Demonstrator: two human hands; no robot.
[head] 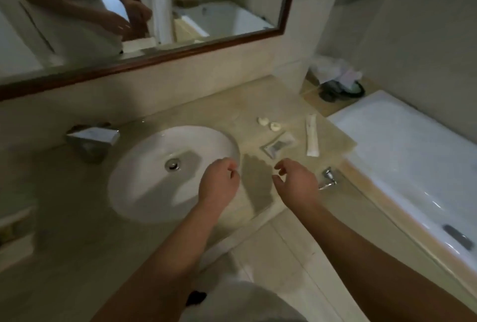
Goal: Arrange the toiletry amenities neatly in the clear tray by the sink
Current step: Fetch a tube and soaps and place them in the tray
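Beside the sink [144,187], I am hovering my left hand [219,182], curled and empty, and my right hand [296,179], fingers apart, short of the clear tray [265,146]. It is holding one sachet [278,145]. The white tube [311,136] lying outside it probably needs gripping next.

A single wide-angle camera worn on the person's head stands close to the beige stone vanity counter [211,112], facing forward and tilted down. Both bare forearms enter from the lower edge, placing the left hand [219,179] and right hand [296,179] near mid-frame. The white oval sink basin [154,187] lies left of centre, the wood-framed wall mirror [144,12] fills the upper left, and the white bathtub [413,156] runs down the right edge. Straight edges bow toward the borders.
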